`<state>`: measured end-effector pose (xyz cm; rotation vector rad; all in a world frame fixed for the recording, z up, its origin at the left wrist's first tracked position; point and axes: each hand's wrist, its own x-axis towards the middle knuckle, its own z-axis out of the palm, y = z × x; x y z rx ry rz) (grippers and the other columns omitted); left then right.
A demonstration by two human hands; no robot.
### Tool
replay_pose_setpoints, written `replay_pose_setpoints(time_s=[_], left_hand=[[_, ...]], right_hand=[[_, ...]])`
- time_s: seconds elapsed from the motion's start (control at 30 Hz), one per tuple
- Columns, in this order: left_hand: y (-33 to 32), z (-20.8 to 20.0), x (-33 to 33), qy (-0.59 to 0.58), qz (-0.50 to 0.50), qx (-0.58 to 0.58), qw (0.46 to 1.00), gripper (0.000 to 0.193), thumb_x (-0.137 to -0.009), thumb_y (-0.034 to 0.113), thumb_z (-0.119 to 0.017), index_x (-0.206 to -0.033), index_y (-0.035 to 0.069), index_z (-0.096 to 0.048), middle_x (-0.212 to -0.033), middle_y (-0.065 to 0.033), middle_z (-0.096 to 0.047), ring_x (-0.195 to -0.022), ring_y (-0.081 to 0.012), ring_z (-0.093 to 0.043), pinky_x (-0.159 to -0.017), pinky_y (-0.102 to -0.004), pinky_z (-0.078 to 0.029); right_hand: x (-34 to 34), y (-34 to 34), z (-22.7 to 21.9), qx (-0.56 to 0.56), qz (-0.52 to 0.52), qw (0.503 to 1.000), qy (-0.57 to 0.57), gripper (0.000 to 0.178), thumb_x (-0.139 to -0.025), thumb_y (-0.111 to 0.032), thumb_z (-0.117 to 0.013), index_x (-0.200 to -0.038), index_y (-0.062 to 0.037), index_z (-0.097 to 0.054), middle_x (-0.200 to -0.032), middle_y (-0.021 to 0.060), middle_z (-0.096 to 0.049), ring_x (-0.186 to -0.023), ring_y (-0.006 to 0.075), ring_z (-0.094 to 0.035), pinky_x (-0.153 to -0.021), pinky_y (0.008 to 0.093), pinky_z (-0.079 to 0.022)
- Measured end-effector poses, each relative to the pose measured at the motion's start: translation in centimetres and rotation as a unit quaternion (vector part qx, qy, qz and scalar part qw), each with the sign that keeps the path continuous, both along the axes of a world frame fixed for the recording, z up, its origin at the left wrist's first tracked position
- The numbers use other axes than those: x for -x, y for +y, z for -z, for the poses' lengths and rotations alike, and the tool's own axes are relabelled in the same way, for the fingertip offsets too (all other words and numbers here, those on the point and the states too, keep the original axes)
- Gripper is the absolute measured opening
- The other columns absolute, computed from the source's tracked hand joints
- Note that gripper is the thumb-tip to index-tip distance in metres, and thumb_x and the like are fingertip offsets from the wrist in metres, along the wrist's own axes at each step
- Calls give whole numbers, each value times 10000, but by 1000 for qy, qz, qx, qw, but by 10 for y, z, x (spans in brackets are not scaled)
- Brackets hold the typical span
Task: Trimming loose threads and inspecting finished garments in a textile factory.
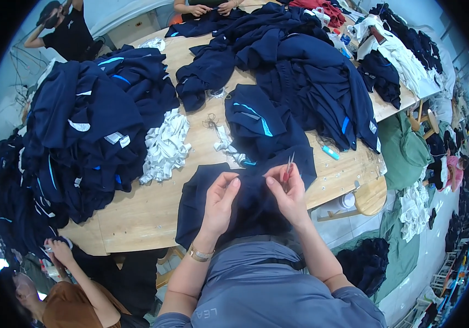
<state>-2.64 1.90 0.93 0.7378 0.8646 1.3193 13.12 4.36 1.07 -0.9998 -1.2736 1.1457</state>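
Note:
A dark navy garment (251, 210) lies over the table's front edge and against my waist. My left hand (219, 205) is closed on it, thumb pressed to the curled fingers. Opposite, my right hand (291, 199) grips a small pair of red-handled thread snips (285, 176), their metal blades pointing up and away. Its thumb and forefinger are pinched together near the cloth; any thread between them is too fine to make out. Just beyond lies another navy garment piece (253, 117) with light-blue trim.
Navy garments pile up at the left (92, 104) and far right (311, 76). White fabric strips (166, 147) are heaped on the wooden table (136, 218). A light-blue tube (330, 152) lies at the right edge, near a wooden stool (371, 195). Co-workers are at lower left, back left and the far side.

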Motion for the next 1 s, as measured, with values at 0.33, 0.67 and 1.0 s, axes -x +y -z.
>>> replay_pose_setpoints(time_s=[0.33,0.67,1.0], left_hand=[[1,-11,2,85,-50,-63,993,165,-907,63,-536,-1065,19,-523,-909,25,-532,-760,-5,-437,-682,-157,-365],[-3,-22,1,159,-47,-102,981,192,-908,69,-528,-1092,20,-503,-810,36,-488,-672,-13,-391,-613,-159,-329],[-2,-18,2,132,-47,-88,986,224,-905,70,-534,-1118,21,-487,-907,12,-506,-704,-18,-400,-643,-168,-347]], right_hand=[[-24,-8,-17,-18,-118,956,-269,299,-846,-276,-619,-792,-33,-454,-573,84,-441,-503,187,-453,-491,288,-352],[-26,-7,-16,-62,-171,923,-339,381,-880,-417,-518,-784,-51,-471,-590,130,-513,-578,329,-557,-511,384,-392],[-29,-5,-18,-82,-161,918,-354,394,-876,-426,-524,-757,-54,-471,-579,117,-507,-555,313,-551,-496,388,-381]])
